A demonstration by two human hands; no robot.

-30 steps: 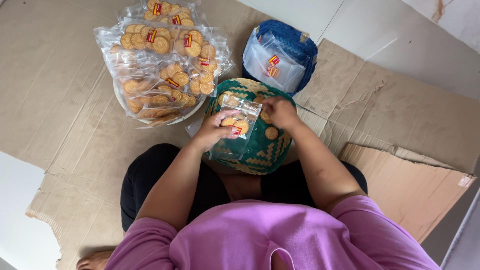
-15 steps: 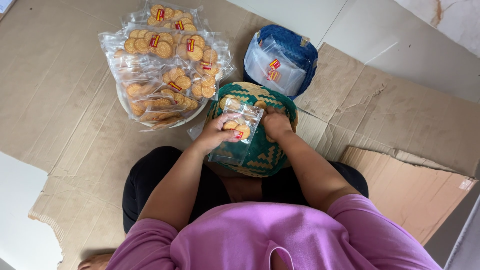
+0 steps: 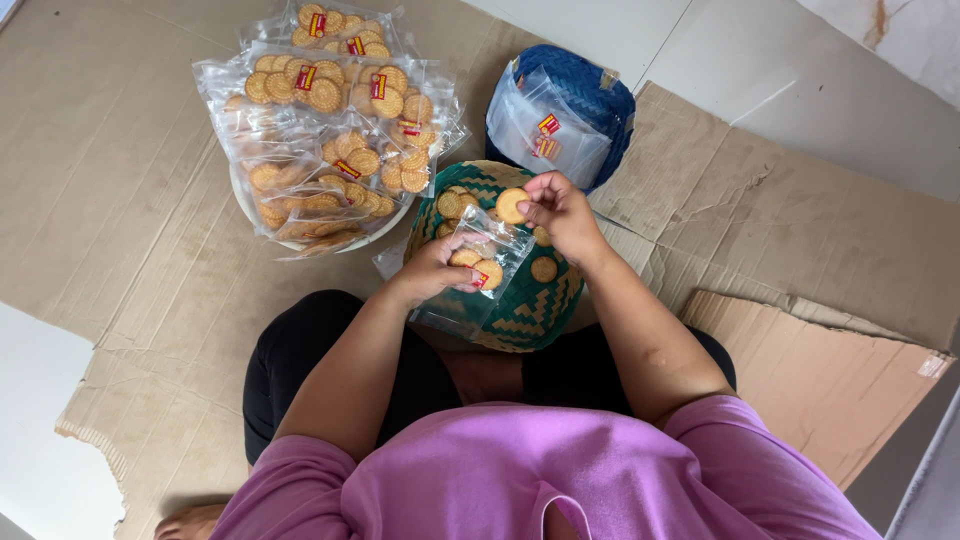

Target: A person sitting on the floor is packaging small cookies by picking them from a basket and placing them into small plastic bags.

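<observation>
Evidently the left hand (image 3: 432, 272) grips a clear plastic bag (image 3: 478, 262) open while the right hand (image 3: 560, 208) pinches a round golden biscuit (image 3: 512, 206) just above its mouth.

Bare cardboard (image 3: 120, 150) left of packets (image 3: 330, 130)

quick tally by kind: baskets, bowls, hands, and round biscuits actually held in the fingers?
Woven baskets: 2, a green one and a blue one
White bowl piled with filled biscuit packets: 1
Hands: 2, left hand and right hand
Biscuit pinched in fingers: 1
Total: 6
</observation>
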